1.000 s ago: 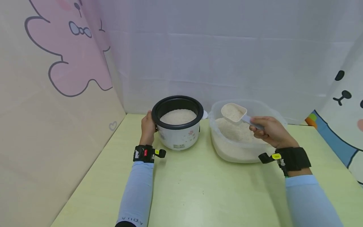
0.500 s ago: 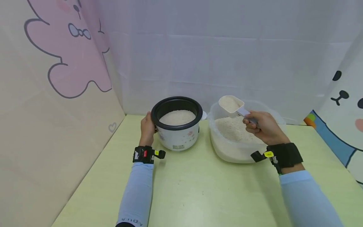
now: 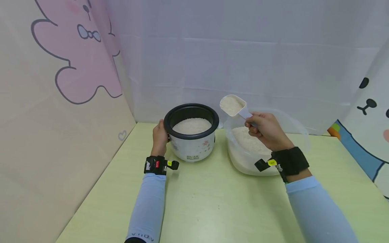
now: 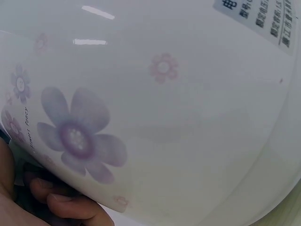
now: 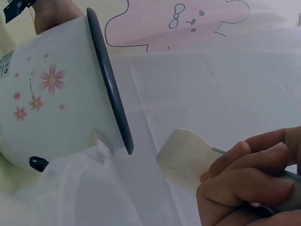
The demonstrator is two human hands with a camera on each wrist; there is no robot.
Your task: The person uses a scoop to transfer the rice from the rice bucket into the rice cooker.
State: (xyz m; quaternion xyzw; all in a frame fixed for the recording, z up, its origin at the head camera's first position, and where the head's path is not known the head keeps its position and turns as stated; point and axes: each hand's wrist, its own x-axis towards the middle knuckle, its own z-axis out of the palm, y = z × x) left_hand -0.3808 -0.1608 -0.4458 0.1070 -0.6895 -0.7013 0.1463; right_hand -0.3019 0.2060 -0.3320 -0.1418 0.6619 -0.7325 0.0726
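Note:
A white rice cooker with printed flowers and a black rim stands uncovered at the back of the table, white rice inside it. At its left side my left hand holds on, fingers curled at a dark handle low in the left wrist view. My right hand grips the handle of a white scoop filled with rice. The scoop is raised between the cooker and a translucent plastic tub, just right of the cooker's rim. In the right wrist view the scoop shows from its underside.
More rice fills much of the tub, which stands right of the cooker. A white curtain hangs close behind both. Cartoon-printed cloth closes off the left side. The pale green table reaches toward me.
My right hand has carried the filled scoop left and up, from over the tub toward the cooker. The left hand and the cooker have stayed in place.

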